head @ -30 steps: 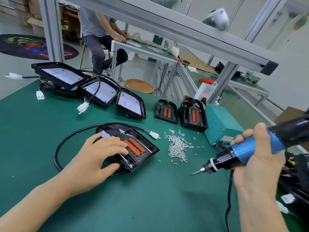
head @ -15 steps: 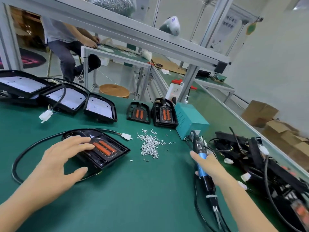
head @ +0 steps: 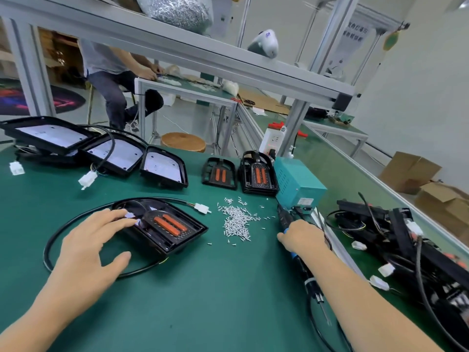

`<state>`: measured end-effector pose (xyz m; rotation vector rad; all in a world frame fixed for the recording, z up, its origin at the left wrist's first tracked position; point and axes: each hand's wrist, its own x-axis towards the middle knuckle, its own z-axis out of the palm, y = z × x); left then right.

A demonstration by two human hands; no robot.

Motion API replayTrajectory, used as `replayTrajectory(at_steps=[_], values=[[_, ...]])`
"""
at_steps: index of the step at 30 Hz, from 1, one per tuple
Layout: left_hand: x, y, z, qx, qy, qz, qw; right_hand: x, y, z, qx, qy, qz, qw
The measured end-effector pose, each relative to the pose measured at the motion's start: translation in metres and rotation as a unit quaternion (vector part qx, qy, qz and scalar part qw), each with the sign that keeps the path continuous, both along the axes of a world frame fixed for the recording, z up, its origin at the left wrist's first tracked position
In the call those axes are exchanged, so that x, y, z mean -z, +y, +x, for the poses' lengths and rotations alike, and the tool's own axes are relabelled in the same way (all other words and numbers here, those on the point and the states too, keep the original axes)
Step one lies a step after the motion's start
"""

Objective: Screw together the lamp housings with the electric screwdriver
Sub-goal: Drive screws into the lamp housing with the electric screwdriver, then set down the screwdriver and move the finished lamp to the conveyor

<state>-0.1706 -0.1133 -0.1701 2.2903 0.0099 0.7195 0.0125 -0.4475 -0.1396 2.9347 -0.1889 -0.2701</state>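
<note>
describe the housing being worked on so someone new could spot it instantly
On the green work mat, look at the near-left area, just left of the loose pile of screws. The lamp housing lies there under the left hand's fingertips. Unlike the housings in the row behind, it sits alone, ringed by a black cable, with two orange strips facing up.

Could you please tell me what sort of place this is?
Most likely a small lamp assembly workshop: a green-matted workbench holds several black plastic lamp housings, a loose pile of small silver screws and a teal metal power supply box under an aluminium-profile frame.
</note>
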Motion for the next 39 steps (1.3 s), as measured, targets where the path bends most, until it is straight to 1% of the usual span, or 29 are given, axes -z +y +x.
replayTrajectory(at_steps=[2,4,6,8,9,11,12,13,14,16,17,19,21,24,27,29,34,37,39], values=[[0.000,0.003,-0.003,-0.023,0.004,-0.005,1.000,0.000,0.001,0.001,-0.012,-0.009,-0.038,0.999],[0.001,0.007,-0.006,-0.077,0.020,-0.024,0.997,-0.003,-0.001,0.004,-0.011,-0.008,-0.063,0.998],[0.002,0.013,-0.008,-0.129,0.045,-0.036,0.990,-0.005,-0.005,0.007,0.005,0.005,-0.060,0.998],[0.003,0.019,-0.007,-0.167,0.078,-0.025,0.982,-0.007,-0.004,0.009,0.007,-0.001,-0.058,0.998],[0.005,0.022,-0.006,-0.182,0.098,-0.017,0.978,-0.010,0.000,0.007,-0.003,-0.028,-0.064,0.998],[0.008,0.026,-0.004,-0.208,0.141,-0.007,0.968,-0.019,0.013,0.002,-0.045,-0.121,-0.084,0.988],[0.010,0.028,-0.002,-0.220,0.161,-0.003,0.962,-0.023,0.023,-0.001,-0.075,-0.157,-0.068,0.982],[0.012,0.030,0.000,-0.230,0.177,0.000,0.957,-0.025,0.033,-0.004,-0.107,-0.172,-0.022,0.979],[0.015,0.031,0.002,-0.239,0.191,0.003,0.952,-0.026,0.045,-0.007,-0.134,-0.162,0.042,0.977],[0.019,0.032,0.005,-0.252,0.205,0.009,0.946,-0.023,0.069,-0.014,-0.183,-0.107,0.167,0.963],[0.021,0.032,0.006,-0.256,0.208,0.015,0.944,-0.020,0.082,-0.017,-0.210,-0.077,0.207,0.952],[0.024,0.029,0.007,-0.263,0.207,0.033,0.942,-0.015,0.106,-0.018,-0.262,-0.028,0.251,0.931],[0.025,0.026,0.006,-0.268,0.205,0.049,0.940,-0.012,0.130,-0.015,-0.300,0.020,0.267,0.915],[0.024,0.026,0.005,-0.273,0.201,0.052,0.939,-0.009,0.161,-0.006,-0.313,0.093,0.282,0.902],[0.022,0.025,0.005,-0.273,0.199,0.045,0.940,-0.005,0.175,0.006,-0.286,0.151,0.263,0.909],[0.020,0.023,0.005,-0.267,0.210,0.020,0.940,-0.006,0.178,0.012,-0.261,0.180,0.268,0.910],[0.010,0.004,0.015,-0.242,0.258,-0.091,0.931,-0.004,0.183,0.006,-0.271,0.146,0.278,0.910],[0.006,-0.007,0.020,-0.232,0.252,-0.144,0.928,-0.002,0.185,-0.001,-0.269,0.139,0.312,0.901],[0.004,-0.012,0.023,-0.231,0.244,-0.167,0.927,-0.003,0.187,-0.008,-0.272,0.134,0.314,0.900]])
